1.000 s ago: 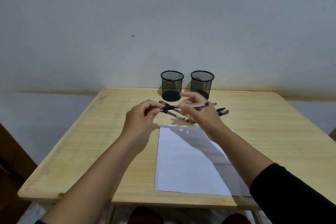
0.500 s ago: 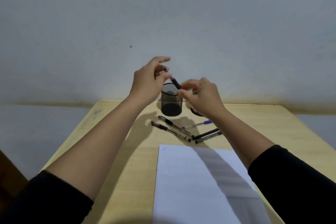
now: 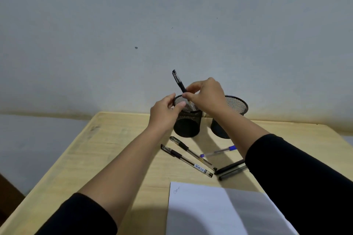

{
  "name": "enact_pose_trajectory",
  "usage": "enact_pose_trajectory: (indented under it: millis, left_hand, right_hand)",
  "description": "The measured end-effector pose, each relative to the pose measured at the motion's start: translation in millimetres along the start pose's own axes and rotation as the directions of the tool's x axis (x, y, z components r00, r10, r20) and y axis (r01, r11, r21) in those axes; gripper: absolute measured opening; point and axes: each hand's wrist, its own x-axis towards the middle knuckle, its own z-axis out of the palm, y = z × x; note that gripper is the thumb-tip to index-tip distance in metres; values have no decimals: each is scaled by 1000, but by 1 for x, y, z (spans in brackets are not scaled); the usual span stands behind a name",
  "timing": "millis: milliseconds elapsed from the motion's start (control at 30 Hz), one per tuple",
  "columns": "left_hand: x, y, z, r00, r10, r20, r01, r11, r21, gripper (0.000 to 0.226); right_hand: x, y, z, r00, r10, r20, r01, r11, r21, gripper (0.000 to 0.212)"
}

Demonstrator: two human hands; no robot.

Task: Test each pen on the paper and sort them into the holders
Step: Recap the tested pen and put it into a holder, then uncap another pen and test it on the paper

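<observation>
Since half a second ago, both hands have dropped from in front of the wall to the left black wire-mesh holder [image 3: 187, 120], and the black-capped pen with a clear barrel [image 3: 179, 83] now stands tilted in that holder, its cap leaning up and to the left. The right hand [image 3: 207, 94] pinches the pen between thumb and fingertips just above the rim. The left hand [image 3: 165, 110] sits against the holder's left side with its fingers curled at the rim; whether it grips the mesh or only touches it cannot be told. The right black wire-mesh holder [image 3: 236, 105] stands just beside the first, partly hidden by the right forearm.

On the pale wooden surface [image 3: 107, 150], nearer the person than the holders, lie two black-grip pens with clear barrels [image 3: 186, 160] side by side, a clear pen with a blue cap [image 3: 219, 151] to their right, and two dark pens [image 3: 230, 170] lying close together. A white sheet of paper [image 3: 210, 212] lies nearest the person, with a small scribble [image 3: 176, 190] at its upper left corner.
</observation>
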Motion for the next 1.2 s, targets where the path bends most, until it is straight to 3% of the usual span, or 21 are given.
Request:
enact_pose_trajectory:
  millis: [200,333,433,500,567,733,833,933,1000,1067,1133,1200]
  left_hand:
    - [-3,-2,2,999,-17,-43,12,994,-111,51]
    - [-5,-5,2,999,-32,-27,27,987,-160,53]
    - [-11,-7,-3,994,-97,-44,88,981,-173,60]
    - [-20,-12,-8,995,-75,-62,68,992,-103,56]
    - [-32,-20,-13,996,-50,-68,45,996,-73,47]
    - [-64,-53,-25,996,66,63,-78,975,207,22]
    - [-76,-68,-29,979,116,165,-167,927,337,17]
    - [-84,-65,-32,975,134,177,-195,898,394,11]
    - [-88,-58,-35,985,126,119,-159,935,318,8]
    - [-95,-48,-39,995,92,47,-97,987,131,9]
    - [-103,-38,-41,997,81,-18,-81,997,-19,13]
    - [-112,-28,-41,995,62,-78,-74,985,-157,15]
  right_hand:
    - [-4,9,8,999,-7,35,13,986,-165,28]
    - [-7,10,8,1000,-10,29,14,989,-148,33]
    - [-28,5,2,995,-25,-93,22,999,-40,30]
    - [-56,1,1,989,-51,-138,56,998,37,26]
    - [-89,1,6,994,-60,-88,63,997,40,20]
    - [-142,15,30,993,0,117,22,983,-184,25]
    - [-149,16,34,986,-13,165,54,968,-245,26]
    - [-151,11,30,980,-44,193,100,951,-291,24]
    - [-149,6,18,983,13,183,24,980,-196,18]
    - [-142,0,-3,973,119,196,-137,987,82,9]
    - [-141,-8,-25,954,163,254,-259,874,412,6]
    - [-147,-15,-40,930,156,334,-350,653,671,7]
